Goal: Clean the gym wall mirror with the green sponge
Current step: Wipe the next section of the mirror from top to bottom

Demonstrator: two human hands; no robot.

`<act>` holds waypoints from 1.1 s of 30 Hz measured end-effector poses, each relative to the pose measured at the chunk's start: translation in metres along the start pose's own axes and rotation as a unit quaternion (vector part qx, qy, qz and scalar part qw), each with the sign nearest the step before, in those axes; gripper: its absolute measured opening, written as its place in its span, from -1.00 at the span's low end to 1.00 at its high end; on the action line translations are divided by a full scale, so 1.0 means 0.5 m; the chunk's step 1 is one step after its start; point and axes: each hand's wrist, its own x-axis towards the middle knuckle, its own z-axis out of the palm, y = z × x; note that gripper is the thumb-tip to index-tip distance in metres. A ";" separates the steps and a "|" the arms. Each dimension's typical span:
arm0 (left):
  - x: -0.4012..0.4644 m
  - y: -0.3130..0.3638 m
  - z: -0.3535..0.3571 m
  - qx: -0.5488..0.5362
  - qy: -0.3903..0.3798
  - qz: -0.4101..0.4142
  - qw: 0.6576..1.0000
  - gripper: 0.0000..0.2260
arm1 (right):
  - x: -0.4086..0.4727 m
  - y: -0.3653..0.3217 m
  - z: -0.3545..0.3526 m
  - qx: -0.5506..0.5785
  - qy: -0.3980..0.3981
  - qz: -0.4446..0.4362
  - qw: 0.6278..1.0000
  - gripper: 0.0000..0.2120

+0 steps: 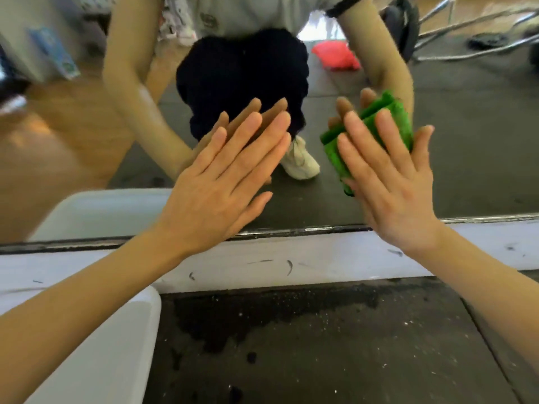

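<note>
The wall mirror [466,135] fills the upper part of the view, its lower edge just above a white baseboard. My right hand [388,176] presses the green sponge [335,153] flat against the glass with straight, spread fingers; the sponge shows between and to the left of the fingers, and its reflection sits just above. My left hand [221,173] lies flat on the mirror to the left, fingers straight and together, holding nothing. The mirror reflects both arms and a crouching person.
A white tub [116,345] stands on the floor at lower left, under my left forearm. The dark rubber floor [320,345] has a wet patch below the scuffed white baseboard [291,258]. Reflected gym equipment and a red bag show in the mirror.
</note>
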 end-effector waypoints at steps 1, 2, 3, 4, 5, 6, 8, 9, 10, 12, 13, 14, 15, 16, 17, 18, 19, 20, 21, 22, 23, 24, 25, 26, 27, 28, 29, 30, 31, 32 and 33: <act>-0.020 -0.005 -0.006 -0.004 0.002 -0.025 1.000 -0.37 | 0.013 -0.023 0.009 0.006 0.008 0.030 0.999 -0.37; -0.044 -0.012 -0.013 -0.002 0.006 -0.049 0.999 -0.36 | 0.009 -0.047 0.021 -0.005 -0.008 0.018 1.000 -0.34; -0.072 -0.020 -0.018 -0.001 0.009 -0.072 0.997 -0.35 | -0.015 -0.068 0.035 -0.030 -0.039 -0.038 0.998 -0.32; -0.100 -0.029 -0.022 -0.005 0.009 -0.095 0.995 -0.33 | -0.049 -0.079 0.047 -0.061 -0.073 -0.115 0.989 -0.32; -0.127 -0.038 -0.024 -0.012 0.005 -0.118 0.993 -0.31 | -0.084 -0.082 0.054 -0.088 -0.102 -0.175 0.975 -0.33; -0.150 -0.047 -0.025 -0.019 -0.002 -0.140 0.990 -0.28 | -0.105 -0.079 0.056 -0.096 -0.121 -0.205 0.967 -0.36; -0.183 -0.061 -0.019 -0.026 -0.017 -0.160 0.987 -0.26 | -0.103 -0.070 0.053 -0.084 -0.145 -0.218 0.962 -0.43; -0.193 -0.065 -0.013 -0.027 -0.023 -0.159 0.987 -0.26 | -0.082 -0.065 0.046 -0.068 -0.142 -0.204 0.966 -0.46; -0.200 -0.067 -0.005 -0.024 -0.024 -0.156 0.987 -0.26 | -0.051 -0.060 0.039 -0.029 -0.124 -0.168 0.978 -0.49; -0.202 -0.070 0.009 -0.010 -0.018 -0.155 0.988 -0.29 | 0.034 -0.056 0.032 0.016 -0.039 -0.070 0.997 -0.51; -0.202 -0.070 0.014 -0.005 -0.012 -0.158 0.987 -0.30 | 0.075 -0.061 0.030 0.017 0.009 -0.021 1.000 -0.51; -0.203 -0.069 0.019 -0.003 -0.006 -0.158 0.987 -0.31 | 0.101 -0.071 0.032 0.021 0.041 0.016 0.999 -0.53; -0.205 -0.068 0.024 -0.003 -0.001 -0.156 0.988 -0.32 | 0.115 -0.085 0.033 0.032 0.049 0.037 0.998 -0.54; -0.206 -0.069 0.027 -0.003 0.003 -0.155 0.988 -0.33 | 0.114 -0.101 0.038 0.036 0.032 0.025 0.999 -0.52; -0.206 -0.070 0.028 0.000 0.006 -0.155 0.988 -0.33 | 0.093 -0.116 0.048 0.024 0.003 -0.024 0.999 -0.49; -0.207 -0.071 0.029 0.005 0.010 -0.153 0.988 -0.33 | 0.057 -0.128 0.061 0.001 -0.035 -0.091 0.995 -0.46; -0.209 -0.071 0.031 0.011 0.013 -0.149 0.989 -0.32 | 0.022 -0.137 0.068 -0.028 -0.070 -0.164 0.984 -0.43; -0.210 -0.072 0.033 0.018 0.015 -0.146 0.989 -0.32 | -0.009 -0.139 0.078 -0.037 -0.096 -0.222 0.970 -0.43; -0.210 -0.073 0.034 0.024 0.017 -0.145 0.989 -0.32 | -0.026 -0.135 0.074 -0.046 -0.118 -0.258 0.958 -0.45; -0.209 -0.073 0.035 0.027 0.020 -0.146 0.989 -0.32 | -0.019 -0.127 0.078 -0.055 -0.119 -0.280 0.951 -0.48; -0.210 -0.073 0.035 0.027 0.023 -0.147 0.989 -0.32 | -0.001 -0.118 0.076 -0.052 -0.115 -0.293 0.948 -0.50; -0.211 -0.071 0.036 0.026 0.026 -0.146 0.989 -0.33 | 0.031 -0.109 0.070 0.006 -0.115 -0.282 0.952 -0.52; -0.211 -0.070 0.038 0.028 0.029 -0.144 0.989 -0.33 | 0.078 -0.100 0.064 0.124 -0.110 -0.228 0.960 -0.54; -0.211 -0.069 0.039 0.031 0.030 -0.145 0.989 -0.33 | 0.123 -0.099 0.057 0.248 -0.096 -0.150 0.952 -0.57; -0.209 -0.069 0.039 0.032 0.030 -0.148 0.988 -0.33 | 0.172 -0.105 0.048 0.244 -0.052 -0.060 0.967 -0.60; -0.209 -0.068 0.038 0.027 0.030 -0.151 0.988 -0.33 | 0.207 -0.118 0.045 0.171 0.009 0.007 0.985 -0.60; -0.209 -0.068 0.036 0.022 0.030 -0.152 0.988 -0.34 | 0.218 -0.135 0.052 0.102 0.048 0.028 0.993 -0.58; -0.209 -0.068 0.034 0.017 0.029 -0.150 0.988 -0.34 | 0.218 -0.156 0.055 0.060 0.056 0.022 0.996 -0.52; -0.209 -0.069 0.031 0.011 0.026 -0.149 0.988 -0.35 | 0.191 -0.180 0.057 0.025 0.019 -0.026 0.999 -0.47; -0.209 -0.071 0.027 0.002 0.021 -0.147 0.989 -0.34 | 0.144 -0.200 0.077 -0.018 -0.019 -0.104 0.994 -0.44; -0.210 -0.072 0.023 -0.011 0.014 -0.143 0.990 -0.33 | 0.088 -0.216 0.089 -0.050 -0.066 -0.177 0.981 -0.45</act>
